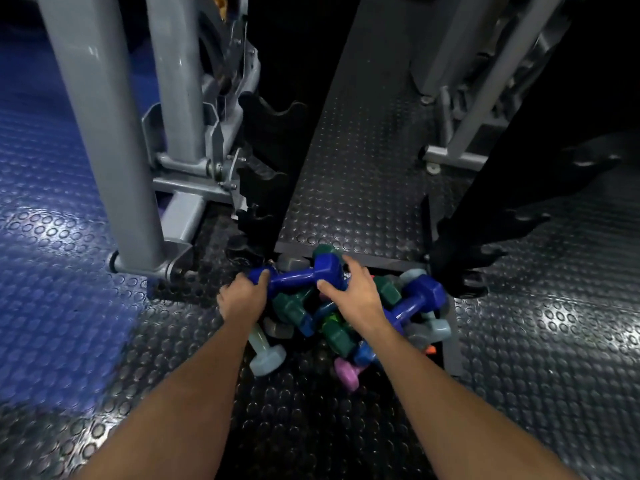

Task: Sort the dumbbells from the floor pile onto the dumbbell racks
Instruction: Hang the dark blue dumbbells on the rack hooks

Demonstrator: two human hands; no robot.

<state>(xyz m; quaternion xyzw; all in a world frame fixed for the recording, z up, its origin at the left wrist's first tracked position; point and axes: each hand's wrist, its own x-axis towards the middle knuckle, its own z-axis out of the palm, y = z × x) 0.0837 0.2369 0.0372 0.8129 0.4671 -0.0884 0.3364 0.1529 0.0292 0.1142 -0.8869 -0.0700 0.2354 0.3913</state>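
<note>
A pile of dumbbells [346, 313] lies on the studded black floor [311, 427], between the feet of two black racks. On top lies a glossy blue dumbbell [301, 275], nearly level, with its hexagonal heads pointing left and right. A second blue dumbbell [415, 299] lies tilted at the right side of the pile. Dark green dumbbells [294, 308] are crossed beneath them in the middle. A pale grey-blue dumbbell [265, 351] sticks out at the near left, and a pink dumbbell [346, 372] lies at the near edge. The left rack [273, 140] has empty notched cradles; the right rack [485, 202] stands dark and hard to read.
</note>
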